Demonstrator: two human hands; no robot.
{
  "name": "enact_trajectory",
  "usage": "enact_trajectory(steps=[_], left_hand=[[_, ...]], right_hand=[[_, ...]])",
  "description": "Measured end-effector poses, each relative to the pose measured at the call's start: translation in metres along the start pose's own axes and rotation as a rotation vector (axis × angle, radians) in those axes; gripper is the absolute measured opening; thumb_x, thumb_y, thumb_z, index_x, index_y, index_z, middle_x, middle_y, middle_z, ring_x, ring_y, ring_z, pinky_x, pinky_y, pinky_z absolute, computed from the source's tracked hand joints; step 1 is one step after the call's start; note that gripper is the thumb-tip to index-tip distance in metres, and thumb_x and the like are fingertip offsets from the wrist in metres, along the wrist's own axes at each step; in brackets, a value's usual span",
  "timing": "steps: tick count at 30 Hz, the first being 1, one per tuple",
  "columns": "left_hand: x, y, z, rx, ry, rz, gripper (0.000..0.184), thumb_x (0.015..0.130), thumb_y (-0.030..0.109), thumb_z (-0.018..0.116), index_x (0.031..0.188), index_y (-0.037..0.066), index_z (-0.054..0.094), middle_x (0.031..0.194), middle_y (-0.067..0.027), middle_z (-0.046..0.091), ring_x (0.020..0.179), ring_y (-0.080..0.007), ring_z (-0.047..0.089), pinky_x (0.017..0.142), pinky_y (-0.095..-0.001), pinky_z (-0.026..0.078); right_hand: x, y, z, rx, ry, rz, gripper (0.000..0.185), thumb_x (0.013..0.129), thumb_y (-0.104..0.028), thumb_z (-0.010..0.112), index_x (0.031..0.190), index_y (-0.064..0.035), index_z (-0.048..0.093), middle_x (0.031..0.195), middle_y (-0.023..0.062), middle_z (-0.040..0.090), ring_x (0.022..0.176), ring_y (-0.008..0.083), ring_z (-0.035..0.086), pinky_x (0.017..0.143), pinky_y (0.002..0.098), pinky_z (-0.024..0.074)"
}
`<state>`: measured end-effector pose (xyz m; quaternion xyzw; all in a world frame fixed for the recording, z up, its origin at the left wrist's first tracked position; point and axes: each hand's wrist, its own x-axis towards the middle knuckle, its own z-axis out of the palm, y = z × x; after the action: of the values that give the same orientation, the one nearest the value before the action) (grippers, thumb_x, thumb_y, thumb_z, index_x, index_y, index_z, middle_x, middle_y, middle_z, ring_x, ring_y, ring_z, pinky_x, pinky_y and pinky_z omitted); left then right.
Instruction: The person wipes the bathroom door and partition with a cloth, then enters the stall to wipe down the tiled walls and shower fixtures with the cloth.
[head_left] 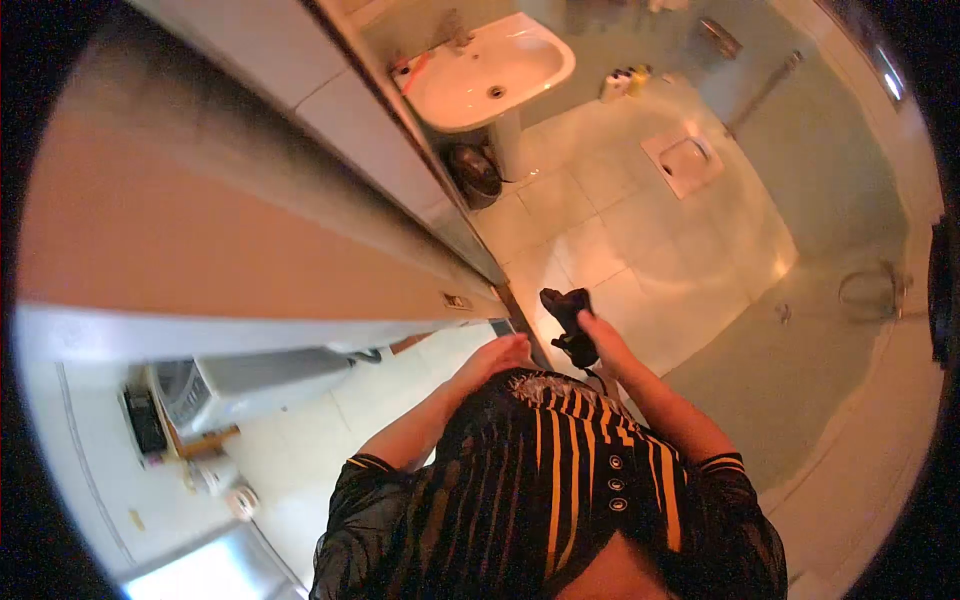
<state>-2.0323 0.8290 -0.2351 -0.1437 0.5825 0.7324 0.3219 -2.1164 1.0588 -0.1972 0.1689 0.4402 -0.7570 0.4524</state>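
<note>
We have the right hand (604, 345) firmly closed around a black item (574, 322), its fingers partly hidden; the item's shape suggests a hair dryer, but we cannot be sure. Taking the washbasin (488, 68) as our landmark, the item is below it and slightly to its right in our view, held above the tiled floor (600, 225). Our left hand (500, 356) is almost straight below the washbasin, fingers loosely extended, with nothing visible in its grasp. As for progress, we judge the grasping done, since the item is in hand; it is not yet let go, and what else remains we cannot tell. A dark bin (484, 192) stands just below the washbasin, bottles (624, 83) stand to its right, and the squat toilet (688, 160) is farther right and lower.
</note>
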Motion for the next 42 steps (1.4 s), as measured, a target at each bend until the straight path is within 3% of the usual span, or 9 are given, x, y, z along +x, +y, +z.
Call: enact_trajectory(steps=[2,5,13,21,24,28,33,38,42], left_hand=[[0.019,0.007,0.036,-0.886,-0.163,0.089,0.054,0.088,0.048,0.039,0.119,0.005,0.048,0.114,-0.01,0.054,0.104,-0.0214,0.052,0.091,-0.0345,0.041],[0.029,0.018,0.08,-1.022,0.015,0.133,0.05,0.086,0.046,0.044,0.118,0.008,0.045,0.116,-0.0109,0.052,0.102,-0.029,0.053,0.088,-0.046,0.042],[0.004,-0.008,0.151,-1.445,0.654,0.555,0.036,0.09,0.027,0.04,0.117,0.006,0.048,0.116,-0.0107,0.053,0.108,-0.0268,0.049,0.095,-0.044,0.035],[-0.042,0.074,0.113,-0.563,1.267,1.326,0.036,0.091,0.023,0.037,0.122,0.005,0.044,0.127,-0.012,0.041,0.119,-0.0214,0.038,0.098,-0.0358,0.03],[-0.014,0.083,0.077,-0.016,1.619,1.273,0.024,0.089,0.011,0.04,0.11,0.003,0.048,0.127,-0.0104,0.038,0.117,-0.0183,0.034,0.098,-0.0313,0.025],[-0.021,0.079,0.052,0.167,1.623,1.298,0.029,0.086,0.006,0.046,0.113,0.0,0.04,0.124,-0.0105,0.038,0.11,-0.0169,0.038,0.097,-0.0306,0.027],[-0.022,0.063,0.046,-0.083,1.389,1.032,0.054,0.082,0.011,0.049,0.13,-0.001,0.027,0.124,-0.0094,0.039,0.113,-0.0176,0.038,0.096,-0.0296,0.029],[-0.004,0.031,0.043,-0.243,1.386,0.98,0.047,0.085,0.016,0.051,0.126,0.0,0.034,0.11,-0.0058,0.049,0.099,-0.0138,0.047,0.086,-0.0259,0.038],[0.012,0.025,0.055,-0.401,1.506,0.81,0.032,0.091,0.017,0.045,0.118,0.001,0.044,0.104,-0.0043,0.054,0.089,-0.0118,0.05,0.075,-0.0255,0.041]], right_hand=[[0.008,-0.007,0.001,-0.815,-0.221,-0.308,0.048,0.086,-0.039,0.048,0.12,-0.0051,0.047,0.108,0.0159,0.057,0.098,0.0266,0.056,0.087,0.0357,0.0432],[-0.015,-0.031,0.005,-1.652,-0.487,-0.816,0.047,0.081,-0.034,0.056,0.121,-0.0105,0.048,0.126,0.0226,0.041,0.118,0.0316,0.04,0.098,0.037,0.0328],[-0.021,-0.066,-0.1,-1.066,-0.483,-0.171,0.031,0.087,-0.027,0.051,0.107,-0.003,0.056,0.106,0.0094,0.058,0.102,0.0203,0.053,0.089,0.0309,0.0402],[0.028,-0.079,-0.094,-1.179,-0.615,-0.098,0.028,0.089,-0.022,0.049,0.102,0.0007,0.056,0.095,0.008,0.061,0.09,0.0148,0.056,0.082,0.0278,0.0429],[0.044,-0.109,-0.04,-1.247,-0.665,-0.271,0.025,0.089,-0.021,0.049,0.101,0.0001,0.056,0.094,0.0076,0.061,0.089,0.0144,0.056,0.081,0.0274,0.0428],[0.071,-0.124,-0.004,-1.218,-0.739,-0.266,0.023,0.09,-0.02,0.048,0.1,-0.0011,0.056,0.095,0.0062,0.06,0.09,0.0141,0.055,0.082,0.0273,0.0424],[0.075,-0.128,0.071,-1.322,-0.851,-0.52,0.022,0.087,-0.018,0.05,0.101,-0.0028,0.056,0.095,0.0105,0.059,0.09,0.0195,0.057,0.079,0.0292,0.0443],[0.108,-0.112,0.154,-1.325,-0.969,-0.706,0.029,0.079,-0.021,0.058,0.104,-0.0058,0.054,0.092,0.0155,0.06,0.09,0.0297,0.057,0.075,0.0356,0.0468],[0.126,-0.109,0.185,-1.849,-1.127,-0.866,0.043,0.072,-0.024,0.066,0.105,-0.0054,0.046,0.083,0.0146,0.061,0.08,0.0322,0.059,0.067,0.0388,0.0484]])
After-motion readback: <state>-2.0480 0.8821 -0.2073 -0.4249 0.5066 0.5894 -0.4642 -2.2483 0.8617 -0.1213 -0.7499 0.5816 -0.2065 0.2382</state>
